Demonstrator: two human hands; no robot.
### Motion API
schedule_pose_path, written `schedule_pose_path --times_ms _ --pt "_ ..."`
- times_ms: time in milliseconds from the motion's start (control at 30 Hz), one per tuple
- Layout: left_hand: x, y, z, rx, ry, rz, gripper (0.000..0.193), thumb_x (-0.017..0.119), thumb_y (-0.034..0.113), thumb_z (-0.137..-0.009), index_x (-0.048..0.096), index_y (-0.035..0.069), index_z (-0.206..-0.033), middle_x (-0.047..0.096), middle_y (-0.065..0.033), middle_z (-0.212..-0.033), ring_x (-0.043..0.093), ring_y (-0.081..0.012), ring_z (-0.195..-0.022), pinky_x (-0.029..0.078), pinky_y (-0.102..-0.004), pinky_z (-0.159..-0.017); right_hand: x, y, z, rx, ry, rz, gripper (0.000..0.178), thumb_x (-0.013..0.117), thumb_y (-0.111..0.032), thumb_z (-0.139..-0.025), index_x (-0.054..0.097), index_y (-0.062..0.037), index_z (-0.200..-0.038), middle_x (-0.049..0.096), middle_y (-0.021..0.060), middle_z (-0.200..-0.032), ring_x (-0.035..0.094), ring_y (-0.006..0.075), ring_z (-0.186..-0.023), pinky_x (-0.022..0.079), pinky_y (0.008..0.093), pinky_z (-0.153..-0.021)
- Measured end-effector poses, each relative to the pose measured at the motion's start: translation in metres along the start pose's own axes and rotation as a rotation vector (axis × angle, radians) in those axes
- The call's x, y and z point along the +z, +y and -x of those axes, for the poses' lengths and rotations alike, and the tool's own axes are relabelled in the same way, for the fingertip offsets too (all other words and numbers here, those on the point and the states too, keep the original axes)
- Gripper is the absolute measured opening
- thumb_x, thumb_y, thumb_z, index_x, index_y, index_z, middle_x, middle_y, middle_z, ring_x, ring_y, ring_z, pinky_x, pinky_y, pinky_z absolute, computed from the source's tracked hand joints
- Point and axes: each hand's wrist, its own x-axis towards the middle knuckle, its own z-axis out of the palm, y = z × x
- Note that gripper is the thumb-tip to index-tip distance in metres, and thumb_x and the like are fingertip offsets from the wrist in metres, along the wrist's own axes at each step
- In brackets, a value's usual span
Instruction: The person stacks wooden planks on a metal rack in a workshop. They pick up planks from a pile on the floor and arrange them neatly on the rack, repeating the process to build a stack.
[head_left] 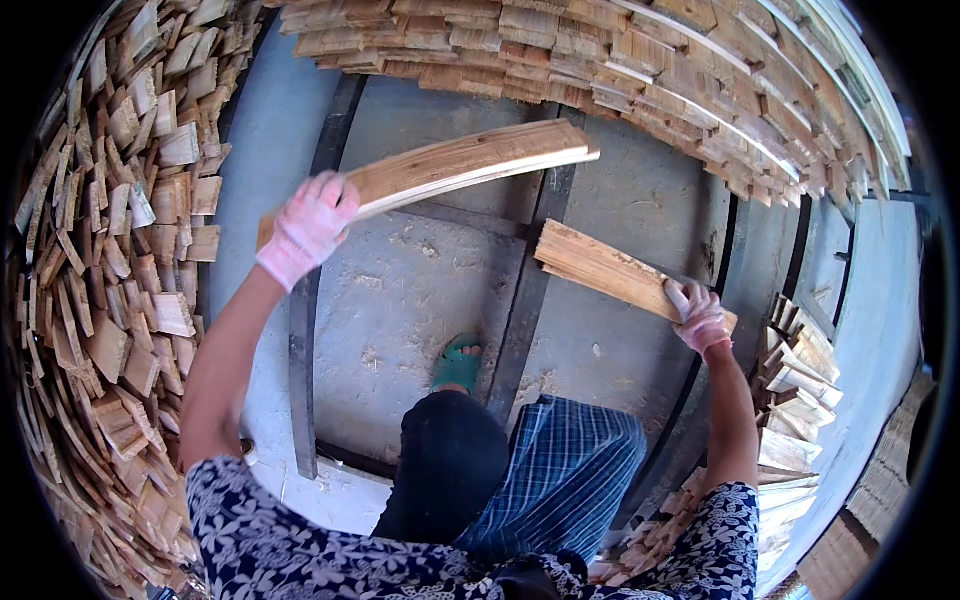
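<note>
My left hand (310,225), in a whitish-pink knit glove, is closed around a long wooden plank (465,160), which seems to have another one layered against it. The far end of that plank points right, above the floor frame. Out to the right, my right hand (698,315), gloved the same way, grips a shorter wooden board (605,268) near its right end. This board slants up toward the middle of the view, its free end apart from the long plank. My fingers partly cover both pieces.
Stacked boards (165,230) fill the left side, and a tall stack (640,70) spans the far side. More boards (800,390) lie at the right. Dark metal bars (525,310) cross the grey floor (400,320), where wood shavings are scattered. My green-sandaled foot (458,362) stands between bars.
</note>
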Motion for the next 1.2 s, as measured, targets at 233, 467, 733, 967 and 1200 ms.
schedule_pose_path --times_ms 233,467,733,967,1200 --pt "0.130 0.007 -0.018 -0.227 -0.252 -0.060 0.056 0.079 0.028 -0.078 0.057 0.012 -0.127 0.047 -0.0202 -0.148 0.046 -0.0378 -0.139 0.038 -0.0554 -0.112 -0.019 -0.029 -0.019 0.008 0.033 -0.014 0.090 0.084 -0.033 -0.074 0.039 -0.0225 -0.151 0.048 0.0163 -0.142 0.047 0.0386 -0.136 0.037 0.0568 -0.110" --pt "0.080 0.022 -0.084 -0.393 -0.506 0.307 0.102 0.083 0.048 -0.079 0.029 0.019 -0.160 0.038 -0.0220 -0.159 0.035 -0.0399 -0.150 0.030 -0.0584 -0.117 -0.072 -0.112 -0.076 -0.028 -0.078 -0.237 0.110 0.090 -0.041 -0.068 0.032 -0.0187 -0.159 0.048 0.0188 -0.144 0.048 0.0402 -0.135 0.036 0.0516 -0.115" --pt "0.093 0.056 -0.115 -0.297 -0.514 0.261 0.099 0.084 0.038 -0.079 0.030 0.010 -0.157 0.049 -0.0180 -0.150 0.052 -0.0386 -0.137 0.040 -0.0539 -0.113 -0.019 -0.092 -0.066 -0.060 0.137 -0.196 0.093 0.083 -0.026 -0.075 0.036 -0.0295 -0.156 0.057 0.0122 -0.127 0.058 0.0341 -0.122 0.045 0.0518 -0.104" --pt "0.071 0.038 -0.124 -0.263 -0.536 0.272 0.083 0.084 0.033 -0.077 0.041 0.010 -0.145 0.054 -0.0171 -0.142 0.056 -0.0395 -0.130 0.044 -0.0549 -0.108 -0.048 -0.079 -0.074 -0.035 0.074 -0.208 0.100 0.089 -0.022 -0.068 0.038 -0.0287 -0.154 0.057 0.0128 -0.129 0.058 0.0364 -0.117 0.046 0.0497 -0.103" --pt "0.060 -0.013 -0.164 -0.119 -0.570 0.137 0.090 0.085 0.029 -0.076 0.038 0.011 -0.150 0.050 -0.0148 -0.148 0.050 -0.0358 -0.137 0.041 -0.0508 -0.114 -0.112 -0.022 -0.135 0.121 0.062 -0.123 0.100 0.087 -0.022 -0.072 0.034 -0.0336 -0.156 0.055 0.0121 -0.135 0.057 0.0359 -0.123 0.044 0.0491 -0.109"
